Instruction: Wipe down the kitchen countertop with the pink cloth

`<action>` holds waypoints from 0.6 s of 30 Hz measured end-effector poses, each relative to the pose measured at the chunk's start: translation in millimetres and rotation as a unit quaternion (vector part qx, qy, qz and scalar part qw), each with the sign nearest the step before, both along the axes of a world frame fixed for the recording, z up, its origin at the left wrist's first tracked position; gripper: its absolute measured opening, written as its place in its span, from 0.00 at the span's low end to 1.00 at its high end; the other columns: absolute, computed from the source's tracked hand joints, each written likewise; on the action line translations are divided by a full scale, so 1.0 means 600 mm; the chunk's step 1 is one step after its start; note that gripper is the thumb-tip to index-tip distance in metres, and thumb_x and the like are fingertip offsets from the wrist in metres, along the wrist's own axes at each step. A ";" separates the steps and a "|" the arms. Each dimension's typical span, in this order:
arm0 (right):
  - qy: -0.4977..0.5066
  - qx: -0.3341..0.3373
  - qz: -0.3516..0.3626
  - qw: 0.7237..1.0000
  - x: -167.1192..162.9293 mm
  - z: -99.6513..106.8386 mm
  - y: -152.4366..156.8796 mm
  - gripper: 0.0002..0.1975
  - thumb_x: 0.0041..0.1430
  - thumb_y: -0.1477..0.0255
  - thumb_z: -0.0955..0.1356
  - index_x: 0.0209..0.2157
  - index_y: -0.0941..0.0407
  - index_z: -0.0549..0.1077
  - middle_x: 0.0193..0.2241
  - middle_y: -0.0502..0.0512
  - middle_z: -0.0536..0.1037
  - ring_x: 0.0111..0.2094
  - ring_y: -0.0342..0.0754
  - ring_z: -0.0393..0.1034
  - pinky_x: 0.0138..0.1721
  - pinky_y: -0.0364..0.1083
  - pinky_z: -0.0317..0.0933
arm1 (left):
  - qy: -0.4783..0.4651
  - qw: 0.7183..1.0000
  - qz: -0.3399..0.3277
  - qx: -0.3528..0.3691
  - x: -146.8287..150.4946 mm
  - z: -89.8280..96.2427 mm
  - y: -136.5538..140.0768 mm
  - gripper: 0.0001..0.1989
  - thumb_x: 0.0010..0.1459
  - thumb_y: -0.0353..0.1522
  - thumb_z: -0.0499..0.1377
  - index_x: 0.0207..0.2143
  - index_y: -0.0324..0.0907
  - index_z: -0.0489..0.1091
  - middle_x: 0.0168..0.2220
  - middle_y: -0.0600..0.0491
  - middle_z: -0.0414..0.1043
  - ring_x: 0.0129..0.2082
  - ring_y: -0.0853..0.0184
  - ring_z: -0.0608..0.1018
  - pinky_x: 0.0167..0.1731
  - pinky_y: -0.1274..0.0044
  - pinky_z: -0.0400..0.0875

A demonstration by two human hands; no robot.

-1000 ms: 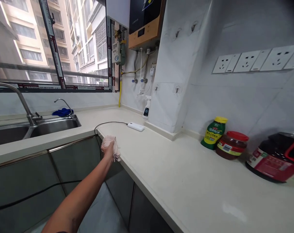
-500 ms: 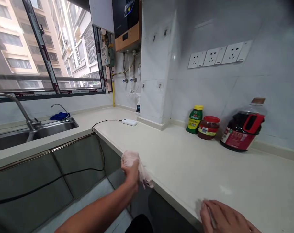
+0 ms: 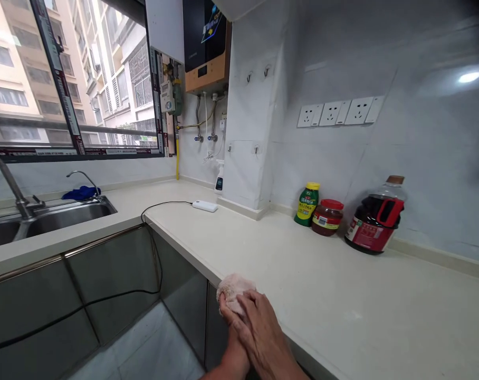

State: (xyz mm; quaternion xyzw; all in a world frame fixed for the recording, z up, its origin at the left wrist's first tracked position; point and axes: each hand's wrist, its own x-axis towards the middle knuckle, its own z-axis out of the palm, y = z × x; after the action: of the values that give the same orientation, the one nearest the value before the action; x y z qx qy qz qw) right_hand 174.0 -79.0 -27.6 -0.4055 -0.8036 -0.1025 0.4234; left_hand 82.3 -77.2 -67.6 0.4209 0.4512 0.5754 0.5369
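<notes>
A pale pink cloth is bunched up at the front edge of the white countertop. My left hand grips it from below and in front, its thumb side partly showing. Across the left hand lies my right hand, with its fingers curled onto the cloth. Part of the left hand is hidden beneath the right one.
Against the wall stand a green bottle with a yellow cap, a red-lidded jar and a large dark bottle. A white device with a black cable lies farther back. Left is a sink.
My right hand has come off the counter at the right and moved left onto the cloth. The left hand and cloth are gathered closer, and the cloth's hanging end no longer shows.
</notes>
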 end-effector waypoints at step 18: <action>-0.206 -0.112 -0.159 0.959 -0.184 0.052 0.151 0.26 0.66 0.77 0.69 0.64 0.60 0.64 0.58 0.77 0.68 0.56 0.66 0.67 0.56 0.66 0.65 | 0.339 0.903 0.165 0.205 -0.292 0.169 0.202 0.20 0.61 0.46 0.54 0.45 0.44 0.76 0.48 0.46 0.78 0.49 0.59 0.78 0.50 0.68 0.74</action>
State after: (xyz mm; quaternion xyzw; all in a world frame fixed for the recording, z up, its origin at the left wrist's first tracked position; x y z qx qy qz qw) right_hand 63.6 11.7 3.5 -0.5430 -0.8049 -0.1595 0.1785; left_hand -92.6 43.8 33.7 0.6104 0.5413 0.5582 0.1509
